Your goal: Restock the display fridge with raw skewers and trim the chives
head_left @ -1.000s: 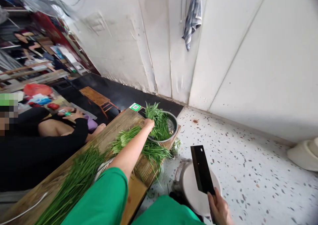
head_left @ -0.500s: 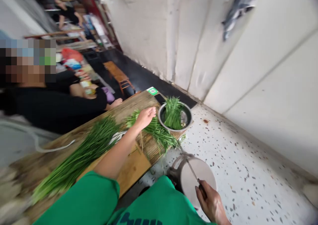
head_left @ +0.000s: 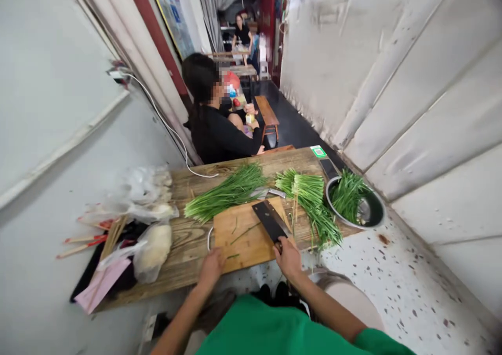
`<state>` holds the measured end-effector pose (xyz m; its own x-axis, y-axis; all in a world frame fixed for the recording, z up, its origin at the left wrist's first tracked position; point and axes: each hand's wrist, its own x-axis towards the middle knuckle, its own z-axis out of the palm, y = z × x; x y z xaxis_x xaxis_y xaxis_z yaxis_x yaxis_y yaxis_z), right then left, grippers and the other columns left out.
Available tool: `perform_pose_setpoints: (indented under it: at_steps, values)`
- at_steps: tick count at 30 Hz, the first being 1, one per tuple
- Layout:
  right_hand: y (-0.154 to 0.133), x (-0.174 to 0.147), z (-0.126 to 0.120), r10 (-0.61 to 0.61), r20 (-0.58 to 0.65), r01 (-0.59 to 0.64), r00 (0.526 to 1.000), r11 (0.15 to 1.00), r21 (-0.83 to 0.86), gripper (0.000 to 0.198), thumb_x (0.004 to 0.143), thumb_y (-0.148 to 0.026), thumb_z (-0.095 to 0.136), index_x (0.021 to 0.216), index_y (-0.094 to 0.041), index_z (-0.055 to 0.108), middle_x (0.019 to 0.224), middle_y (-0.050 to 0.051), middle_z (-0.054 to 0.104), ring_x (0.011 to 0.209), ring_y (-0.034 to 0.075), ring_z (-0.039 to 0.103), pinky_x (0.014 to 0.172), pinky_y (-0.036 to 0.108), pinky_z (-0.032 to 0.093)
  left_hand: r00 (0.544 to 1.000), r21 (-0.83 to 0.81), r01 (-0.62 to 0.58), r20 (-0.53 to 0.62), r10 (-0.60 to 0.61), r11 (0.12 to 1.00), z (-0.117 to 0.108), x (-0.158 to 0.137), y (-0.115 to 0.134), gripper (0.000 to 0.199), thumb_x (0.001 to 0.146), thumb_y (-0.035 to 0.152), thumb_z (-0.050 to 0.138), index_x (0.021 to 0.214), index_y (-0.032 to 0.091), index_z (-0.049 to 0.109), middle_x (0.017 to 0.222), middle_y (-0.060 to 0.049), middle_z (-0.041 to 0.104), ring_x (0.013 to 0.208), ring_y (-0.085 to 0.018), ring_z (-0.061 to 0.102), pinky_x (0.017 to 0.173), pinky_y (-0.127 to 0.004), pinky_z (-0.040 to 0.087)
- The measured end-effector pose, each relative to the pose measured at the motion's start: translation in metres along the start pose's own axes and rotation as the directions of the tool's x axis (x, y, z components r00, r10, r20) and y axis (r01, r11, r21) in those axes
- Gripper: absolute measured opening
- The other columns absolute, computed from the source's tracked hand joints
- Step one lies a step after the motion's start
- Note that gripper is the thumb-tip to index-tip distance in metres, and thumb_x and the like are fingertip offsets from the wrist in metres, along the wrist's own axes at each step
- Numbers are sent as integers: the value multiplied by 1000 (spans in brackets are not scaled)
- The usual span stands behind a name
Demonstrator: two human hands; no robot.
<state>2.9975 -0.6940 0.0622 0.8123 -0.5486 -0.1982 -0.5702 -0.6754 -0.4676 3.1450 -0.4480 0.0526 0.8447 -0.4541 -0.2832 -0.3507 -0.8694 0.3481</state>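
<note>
My right hand [head_left: 288, 258] is closed round the handle of a cleaver [head_left: 269, 219], whose dark, broad blade lies over the right part of a wooden cutting board [head_left: 239, 232]. At the board's front left corner, my left hand [head_left: 212, 267] is closed on the edge. A few loose green pieces lie on the board. Behind it rests a long bunch of Chinese chives [head_left: 225, 190]. A second bunch of chives [head_left: 309, 198] lies to the right, and a knife [head_left: 269, 192] sits between the two bunches. Cut greens [head_left: 347, 195] fill part of a metal bowl [head_left: 375, 221] at the right end.
The wooden table [head_left: 188, 250] carries plastic bags [head_left: 155, 245], chopsticks and a pink paper [head_left: 102, 284] on the left. A white cable [head_left: 184, 148] runs down onto it. One person [head_left: 219, 130] sits behind the table; another is farther back. A round stool [head_left: 353, 297] stands right.
The view has swung left. My right hand has brought the cleaver from beside the table to over the board. My left hand has moved from above the right-hand chives to the board's corner.
</note>
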Motion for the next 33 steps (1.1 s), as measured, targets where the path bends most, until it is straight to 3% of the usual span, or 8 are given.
perform_pose_setpoints:
  at_steps: [6,11,17,21,24,26,29,33]
  values:
    - [-32,33,29,0,-37,-6,999,985,-174,29,86,-23,48,113,-18,54,97,10,66,92,23,62,86,33,39,992,192,-102,-51,113,976,11,46,18,55,80,11,44,136,8,38,137,-17,45,127,-23,42,106,-33,30]
    - [-40,42,32,44,-36,-49,998,988,-146,31,83,-22,52,114,-16,53,98,11,65,93,23,61,82,31,42,995,168,-73,73,62,983,-6,72,26,31,81,12,40,102,8,62,105,-18,65,103,-25,60,87,-32,43]
    - [-28,46,20,25,-38,-28,999,997,-74,38,79,-20,59,116,-14,50,106,12,61,102,22,56,85,30,41,968,207,-180,212,136,962,-15,81,39,19,74,14,44,75,12,63,94,-21,66,93,-31,62,75,-35,45]
    - [-14,42,21,30,-5,-30,1000,999,-22,44,82,-22,55,124,-15,45,113,12,58,107,21,52,88,29,40,945,179,-155,313,93,972,-48,84,21,13,67,21,50,56,15,54,66,-11,62,70,-27,61,62,-32,43]
    - [-9,40,27,14,-17,-14,1000,1000,-5,41,84,-21,52,124,-15,46,115,12,56,108,21,50,91,30,38,940,24,-140,318,126,990,-92,80,20,19,72,28,44,66,16,57,61,-1,57,63,-17,56,59,-25,41]
    - [-8,41,29,-4,-8,4,1000,1000,-9,41,82,-19,53,123,-14,47,115,13,56,110,21,49,93,31,37,942,-191,-202,232,244,961,-120,77,43,23,74,35,44,75,17,58,65,1,57,62,-14,53,58,-22,39]
    - [-8,39,26,-17,13,17,1000,1000,-15,42,80,-19,55,121,-13,48,115,14,56,111,22,48,93,32,38,909,-420,-327,104,403,847,-148,73,114,25,73,41,51,76,17,56,63,2,57,57,-12,50,56,-22,38]
    - [2,31,18,-22,11,22,1000,998,-61,42,77,-20,57,118,-12,50,111,14,56,105,25,50,90,36,41,864,-559,-416,4,504,717,-143,75,228,26,76,41,53,86,17,54,71,-1,65,51,-12,53,53,-23,41]
